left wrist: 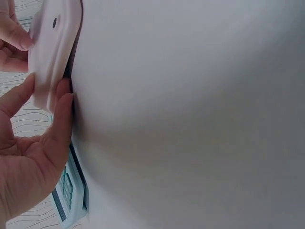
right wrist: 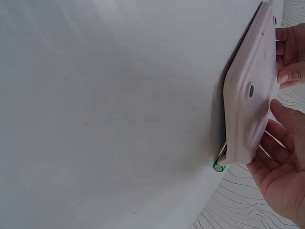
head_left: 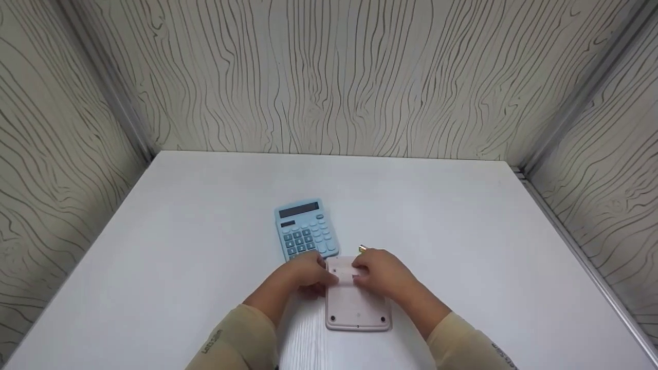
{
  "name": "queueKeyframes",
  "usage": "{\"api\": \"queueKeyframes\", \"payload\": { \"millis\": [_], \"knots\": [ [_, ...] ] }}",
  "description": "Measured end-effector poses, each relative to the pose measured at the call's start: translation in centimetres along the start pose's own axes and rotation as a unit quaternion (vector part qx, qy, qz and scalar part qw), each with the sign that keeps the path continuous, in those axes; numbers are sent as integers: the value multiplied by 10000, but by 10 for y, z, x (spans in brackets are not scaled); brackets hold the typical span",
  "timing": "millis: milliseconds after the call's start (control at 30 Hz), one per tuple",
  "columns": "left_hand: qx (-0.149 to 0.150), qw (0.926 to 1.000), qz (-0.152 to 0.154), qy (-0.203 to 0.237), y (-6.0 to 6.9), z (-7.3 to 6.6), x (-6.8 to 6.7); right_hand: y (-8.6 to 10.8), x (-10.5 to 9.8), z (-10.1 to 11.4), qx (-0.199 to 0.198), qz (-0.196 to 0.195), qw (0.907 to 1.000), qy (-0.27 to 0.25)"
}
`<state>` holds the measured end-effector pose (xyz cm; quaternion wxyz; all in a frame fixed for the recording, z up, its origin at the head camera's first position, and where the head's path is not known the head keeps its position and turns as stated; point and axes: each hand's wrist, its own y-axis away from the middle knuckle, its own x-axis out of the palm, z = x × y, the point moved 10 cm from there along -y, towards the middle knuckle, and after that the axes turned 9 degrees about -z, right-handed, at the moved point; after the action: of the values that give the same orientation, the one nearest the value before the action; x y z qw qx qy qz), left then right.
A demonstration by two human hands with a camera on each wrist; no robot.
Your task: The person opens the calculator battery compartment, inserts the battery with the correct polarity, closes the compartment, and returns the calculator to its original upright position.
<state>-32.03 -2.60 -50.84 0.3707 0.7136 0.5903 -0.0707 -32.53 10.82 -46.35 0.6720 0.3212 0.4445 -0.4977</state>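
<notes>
Pink device [head_left: 349,306] shows between sleeves [head_left: 245,331] lettered “Lets…”.

One left hand [head_left: 309,271] and one right hand [head_left: 384,272] made two, and there were two sleeves [head_left: 239,336], each with one line of print. The small things came to three: one blue calculator [head_left: 315,232], one pale pink device [head_left: 358,303] and one battery [head_left: 363,248]. The calculator had two dark panels [head_left: 299,209]. One desk [head_left: 437,205] and three patterned walls [head_left: 329,77] were in view
</notes>
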Motion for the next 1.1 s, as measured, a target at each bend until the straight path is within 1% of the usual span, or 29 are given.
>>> {"api": "queueKeyframes", "payload": {
  "millis": [100,233,367,500,600,700,933,1100],
  "knots": [
    [21,10000,-17,-48,0,0,0,-1,-1,2,-46,-47,9999,153],
    [20,9999,22,-96,0,0,2,0,0,6,-222,25,9983,547],
    [27,10000,27,-91,-1,0,1,2,0,13,-583,71,9940,921],
    [20,10000,8,-94,-2,1,1,5,1,20,-972,0,9874,1248],
    [-15,10000,5,-82,-1,1,2,7,0,24,-1167,-59,9825,1451],
    [-72,9999,8,-81,-1,1,2,7,0,26,-1268,-57,9805,1503],
    [-127,9998,3,-135,-2,1,1,8,2,21,-1110,220,9863,1204],
    [-145,9998,16,-95,-2,2,2,7,2,18,-1199,255,9853,1191]
  ]
}}
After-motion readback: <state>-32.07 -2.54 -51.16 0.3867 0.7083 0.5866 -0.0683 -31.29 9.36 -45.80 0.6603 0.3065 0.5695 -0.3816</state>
